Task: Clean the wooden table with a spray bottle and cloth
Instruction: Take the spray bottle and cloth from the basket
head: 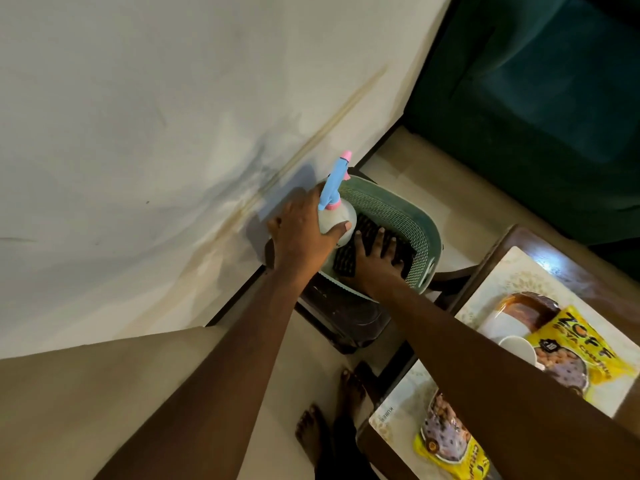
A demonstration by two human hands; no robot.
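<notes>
The spray bottle [341, 216] has a round, milky white plastic body, a pink collar and a long blue trigger head with a pink nozzle tip. It is held upright over the near rim of a green woven-look plastic basket [415, 216]. The left grip [301, 226] wraps its body, thumb across the front, with the arm stretched straight out. The right grip [375, 258] lies flat inside the basket, fingers spread wide on a dark gridded piece [346, 263]; whether that is cloth or mat I cannot tell. The basket sits on a dark stool [343, 320] beside a stained pale wall [138, 133]. To the right, the brown wooden bench [540, 244] carries a pale placemat [512, 271], a white bowl [517, 348] and a glossy yellow snack packet [581, 355].
</notes>
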